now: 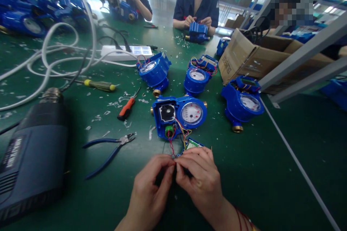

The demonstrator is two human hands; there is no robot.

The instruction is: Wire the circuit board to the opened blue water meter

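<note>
My left hand point(151, 187) and my right hand point(200, 177) meet fingertip to fingertip at the near edge of the green table point(257, 173). Both pinch thin coloured wires point(173, 144) that run up to an opened blue water meter point(179, 115) lying just beyond them. A small green circuit board point(192, 144) hangs on those wires beside my right fingers. The meter shows a white dial and a black part in its open housing.
Blue-handled pliers point(108, 151), an orange-handled tool point(126, 109) and a yellow-tipped screwdriver point(100, 85) lie left. A dark heat gun point(32, 158) fills the near left. Three more blue meters, a white power strip point(126, 52), cables, a cardboard box point(260, 61). Three people sit opposite.
</note>
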